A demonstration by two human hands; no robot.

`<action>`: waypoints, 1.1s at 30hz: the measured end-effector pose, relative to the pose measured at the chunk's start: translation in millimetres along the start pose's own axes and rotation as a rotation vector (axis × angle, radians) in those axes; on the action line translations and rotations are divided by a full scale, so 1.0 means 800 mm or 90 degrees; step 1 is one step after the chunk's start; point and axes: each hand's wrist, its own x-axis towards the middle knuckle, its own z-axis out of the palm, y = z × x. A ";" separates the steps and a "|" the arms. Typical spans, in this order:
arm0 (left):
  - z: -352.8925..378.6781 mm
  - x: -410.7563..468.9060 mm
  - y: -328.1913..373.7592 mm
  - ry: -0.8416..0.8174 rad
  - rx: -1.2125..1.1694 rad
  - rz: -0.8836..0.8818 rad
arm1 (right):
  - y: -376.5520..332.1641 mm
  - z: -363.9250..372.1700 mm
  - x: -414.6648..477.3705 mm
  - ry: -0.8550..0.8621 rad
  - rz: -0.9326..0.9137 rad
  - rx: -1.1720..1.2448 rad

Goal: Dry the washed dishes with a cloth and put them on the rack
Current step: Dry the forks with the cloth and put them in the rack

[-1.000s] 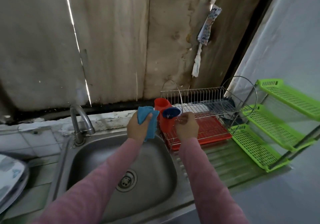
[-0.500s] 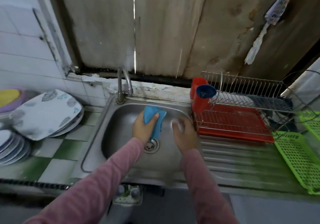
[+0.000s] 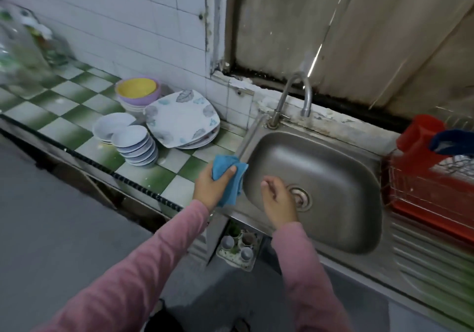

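Observation:
My left hand (image 3: pixel 209 185) grips a bunched blue cloth (image 3: pixel 228 176) over the sink's left rim. Beside it, my right hand (image 3: pixel 278 201) hovers over the steel sink (image 3: pixel 333 167) with loosely curled fingers and holds nothing. Washed dishes wait on the green-checked counter (image 3: pixel 77 98) to the left: leaf-patterned square plates (image 3: pixel 182 119), a stack of small white bowls (image 3: pixel 136 144), a flat white plate (image 3: pixel 110 124) behind them, and yellow and purple bowls (image 3: pixel 137 89). At the right edge stands the red-trayed dish rack (image 3: pixel 431 203) with a red cup (image 3: pixel 418 133) and a blue cup (image 3: pixel 451 142) on it.
A curved tap (image 3: pixel 295 96) rises behind the sink. The ribbed steel drainboard (image 3: pixel 431 260) runs along the right. A clear glass jar (image 3: pixel 23 47) stands far left on the counter. Below the sink front, a small tray of pots (image 3: pixel 238 244) sits on the floor.
The view has swung left from the rack to the counter dishes. My right hand left the blue cup on the rack and both hands moved left over the sink.

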 end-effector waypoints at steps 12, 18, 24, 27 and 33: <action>-0.293 0.056 -0.026 0.157 -0.029 -0.030 | -0.119 0.291 0.015 -0.143 -0.018 -0.030; -0.385 0.078 -0.033 0.234 -0.046 -0.041 | -0.153 0.358 0.040 -0.180 -0.003 -0.074; -0.433 0.131 -0.040 0.268 -0.062 -0.065 | -0.168 0.405 0.107 -0.191 0.008 -0.103; -0.448 0.178 -0.037 0.269 -0.046 -0.067 | -0.174 0.425 0.155 -0.200 0.004 -0.139; -0.462 0.287 -0.021 0.242 -0.006 -0.083 | -0.210 0.459 0.264 -0.188 -0.014 -0.197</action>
